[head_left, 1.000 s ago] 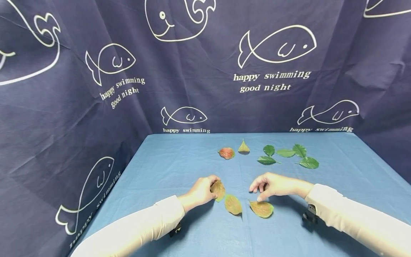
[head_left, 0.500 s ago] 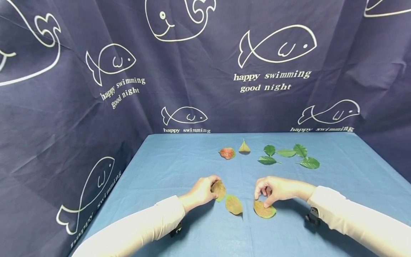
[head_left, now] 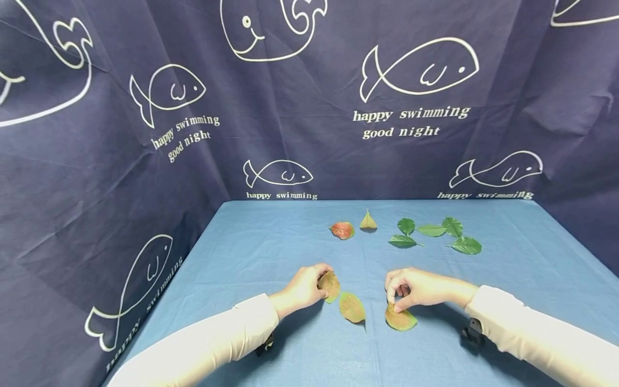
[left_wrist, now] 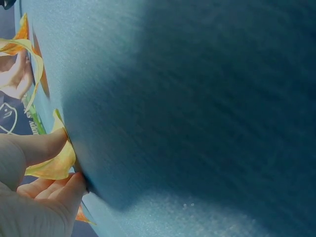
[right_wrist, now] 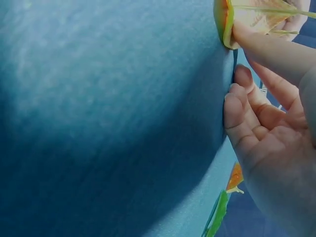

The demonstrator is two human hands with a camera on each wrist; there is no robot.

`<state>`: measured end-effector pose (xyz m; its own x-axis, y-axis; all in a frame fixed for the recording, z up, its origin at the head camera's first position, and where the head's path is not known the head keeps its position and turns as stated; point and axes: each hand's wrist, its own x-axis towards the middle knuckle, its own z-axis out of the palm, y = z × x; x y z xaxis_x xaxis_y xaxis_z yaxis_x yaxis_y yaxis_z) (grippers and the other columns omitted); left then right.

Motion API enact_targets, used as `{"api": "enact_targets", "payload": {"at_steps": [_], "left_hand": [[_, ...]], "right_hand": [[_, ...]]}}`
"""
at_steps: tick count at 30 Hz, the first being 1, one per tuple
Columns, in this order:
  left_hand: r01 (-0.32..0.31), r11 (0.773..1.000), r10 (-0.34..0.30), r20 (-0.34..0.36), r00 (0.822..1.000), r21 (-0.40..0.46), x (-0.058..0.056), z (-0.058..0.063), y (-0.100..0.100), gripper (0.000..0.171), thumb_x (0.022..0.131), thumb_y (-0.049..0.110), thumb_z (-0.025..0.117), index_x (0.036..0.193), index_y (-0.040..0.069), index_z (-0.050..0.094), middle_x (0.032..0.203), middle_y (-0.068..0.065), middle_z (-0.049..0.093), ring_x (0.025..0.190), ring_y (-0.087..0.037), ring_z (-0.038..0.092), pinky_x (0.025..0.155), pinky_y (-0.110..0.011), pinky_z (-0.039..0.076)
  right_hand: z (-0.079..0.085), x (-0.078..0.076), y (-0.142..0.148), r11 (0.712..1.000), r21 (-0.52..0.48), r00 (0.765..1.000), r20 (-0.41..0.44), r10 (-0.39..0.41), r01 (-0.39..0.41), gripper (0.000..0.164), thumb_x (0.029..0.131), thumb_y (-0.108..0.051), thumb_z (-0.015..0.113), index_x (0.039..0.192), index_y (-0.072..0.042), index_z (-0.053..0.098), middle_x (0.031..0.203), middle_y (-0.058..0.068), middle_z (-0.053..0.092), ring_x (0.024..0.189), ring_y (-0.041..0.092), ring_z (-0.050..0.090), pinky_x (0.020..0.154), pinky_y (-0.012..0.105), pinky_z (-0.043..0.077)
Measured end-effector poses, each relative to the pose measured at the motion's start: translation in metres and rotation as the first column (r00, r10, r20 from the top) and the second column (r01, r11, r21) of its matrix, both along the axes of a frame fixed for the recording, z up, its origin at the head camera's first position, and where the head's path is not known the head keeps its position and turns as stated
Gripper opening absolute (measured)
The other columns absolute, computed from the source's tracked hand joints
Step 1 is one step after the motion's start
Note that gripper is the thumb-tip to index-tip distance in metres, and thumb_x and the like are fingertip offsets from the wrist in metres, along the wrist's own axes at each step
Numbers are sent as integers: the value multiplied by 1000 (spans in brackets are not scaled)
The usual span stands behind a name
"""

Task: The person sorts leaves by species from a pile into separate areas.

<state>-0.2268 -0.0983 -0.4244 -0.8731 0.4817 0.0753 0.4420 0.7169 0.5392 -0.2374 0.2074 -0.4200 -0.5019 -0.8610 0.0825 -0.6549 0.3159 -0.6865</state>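
Note:
Near the middle of the blue cloth my left hand [head_left: 304,287] holds a yellow-brown leaf [head_left: 331,286] between thumb and fingers. The left wrist view shows this leaf [left_wrist: 57,163] curving up behind the thumb, fingertips down at the cloth. To the right, my right hand [head_left: 411,287] pinches the upper end of another yellow-brown leaf [head_left: 401,318] with thumb and index finger. In the right wrist view the thumb presses on that leaf [right_wrist: 254,17], the other fingers curling beside it. Between both hands lies a third yellow-brown leaf [head_left: 352,307], its stem pointing toward me.
Farther back lie a red leaf [head_left: 342,230] and a folded yellowish leaf [head_left: 368,221]. Several green leaves [head_left: 466,245] are grouped at the back right. A dark blue curtain [head_left: 290,134] with white fish drawings stands behind the blue cloth [head_left: 261,236].
My right hand has come down onto the right leaf, taken its upper end and shifted and turned it slightly to the right. My left hand has stayed in place with its leaf.

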Motion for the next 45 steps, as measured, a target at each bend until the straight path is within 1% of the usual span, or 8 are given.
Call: {"api": "enact_targets", "payload": {"at_steps": [6, 11, 16, 19, 24, 33, 40, 45], "left_hand": [[-6, 1000, 6, 3, 1000, -6, -1, -3, 0, 44, 78, 5, 79, 119, 6, 63, 109, -8, 70, 97, -21, 66, 81, -29, 54], [-7, 1000, 7, -3, 1000, -6, -1, -3, 0, 44, 78, 5, 79, 119, 6, 63, 108, -8, 70, 97, -21, 66, 81, -28, 54], [-5, 1000, 5, -4, 1000, -8, -1, -2, 0, 45, 79, 5, 79, 120, 6, 63, 109, -8, 70, 97, -22, 66, 80, -28, 55], [0, 1000, 0, -1, 1000, -10, -1, -2, 1, 45, 79, 5, 79, 121, 6, 62, 110, -9, 70, 98, -22, 66, 80, -29, 55], [4, 1000, -4, -9, 1000, -9, -1, -2, 1, 44, 79, 4, 79, 120, 6, 62, 109, -8, 70, 96, -22, 66, 79, -28, 55], [4, 1000, -4, -10, 1000, -10, 0, 0, 2, 44, 79, 5, 79, 120, 7, 63, 108, -7, 70, 94, -20, 66, 76, -26, 55], [8, 1000, -8, -16, 1000, -12, 0, -1, 1, 45, 79, 5, 79, 120, 5, 62, 108, -7, 70, 95, -20, 66, 77, -26, 55], [1, 1000, -1, -10, 1000, -22, 1, 2, 1, 44, 79, 5, 79, 120, 6, 63, 108, -7, 70, 95, -20, 66, 77, -26, 55]], "right_hand": [[-2, -1, 0, 999, -35, 998, 61, 30, -28, 6, 84, -13, 74, 83, -11, 69, 77, 9, 62, 64, -3, 51, 54, 18, 49], [-1, -4, 0, 997, -72, 976, 217, -14, 30, 4, 86, -4, 69, 83, -2, 67, 67, 20, 63, 55, 8, 58, 50, 25, 53], [-6, -9, 0, 984, -136, 941, 333, -67, 118, 3, 87, 6, 64, 88, 8, 65, 70, 28, 63, 56, 15, 64, 51, 34, 58], [-8, -12, 1, 966, -165, 913, 389, -123, 201, 13, 88, 5, 63, 93, 16, 62, 72, 25, 66, 59, 12, 66, 53, 35, 59], [-8, -19, 2, 927, -189, 871, 441, -216, 325, 22, 89, 1, 63, 98, 20, 58, 75, 6, 68, 62, 11, 66, 59, 33, 60], [-4, -28, 0, 876, -214, 799, 540, -263, 433, 26, 90, -1, 63, 102, 20, 55, 77, 2, 69, 68, 13, 68, 67, 32, 61], [4, -38, -1, 847, -220, 770, 567, -293, 484, 15, 89, -1, 64, 101, 8, 61, 80, 0, 69, 72, 13, 68, 71, 30, 60], [18, -49, -9, 828, -196, 750, 566, -343, 526, 10, 89, -3, 66, 98, 2, 64, 80, -1, 69, 72, 12, 68, 74, 32, 60]]}}
